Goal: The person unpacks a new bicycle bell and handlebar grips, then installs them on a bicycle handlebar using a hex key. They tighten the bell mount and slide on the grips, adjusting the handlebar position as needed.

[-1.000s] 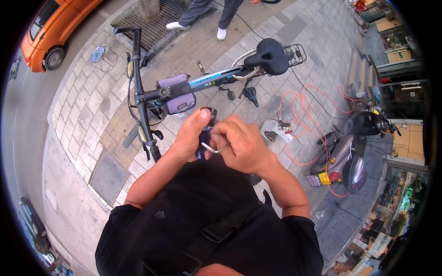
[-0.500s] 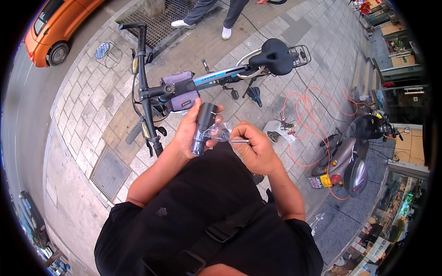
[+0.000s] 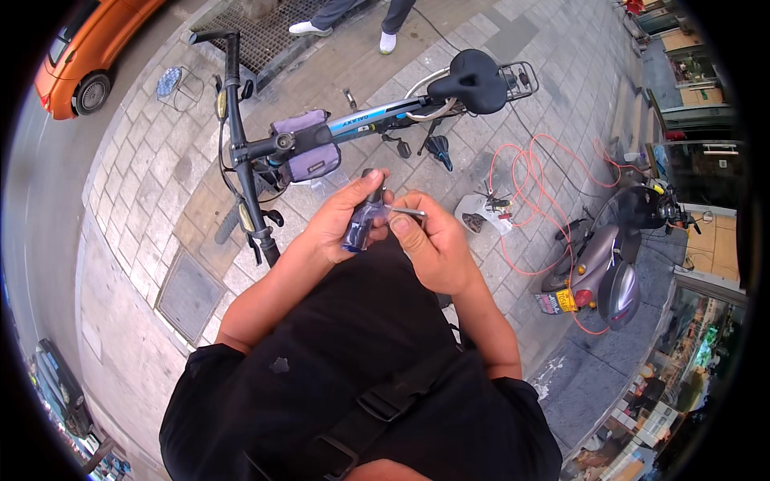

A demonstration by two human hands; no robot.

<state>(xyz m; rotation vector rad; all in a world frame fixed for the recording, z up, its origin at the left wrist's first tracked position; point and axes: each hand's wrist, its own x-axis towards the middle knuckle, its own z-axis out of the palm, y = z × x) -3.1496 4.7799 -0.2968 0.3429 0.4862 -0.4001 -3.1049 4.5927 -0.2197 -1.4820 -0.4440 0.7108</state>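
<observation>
My left hand is closed around a black cylindrical tube part. Clear plastic wrap covers its lower end. Between the thumb and fingers of my right hand is a thin metal rod, resembling a hex key, its tip close to the tube's side. Whether the tip touches the tube, I cannot tell. A bicycle stands just beyond my hands, with its black handlebar to the left and its black saddle to the right. A purple-grey double bag straddles its frame.
An orange air hose coils over the paving, beside a white bag of small parts. At right is a parked scooter. A small stool and an orange car are at upper left. Another person's legs show beyond the bicycle.
The tube has turned and dropped lower in my left grip, with more of it covered by fingers. My right hand has moved left against the left fingers, bringing the rod to the tube.
</observation>
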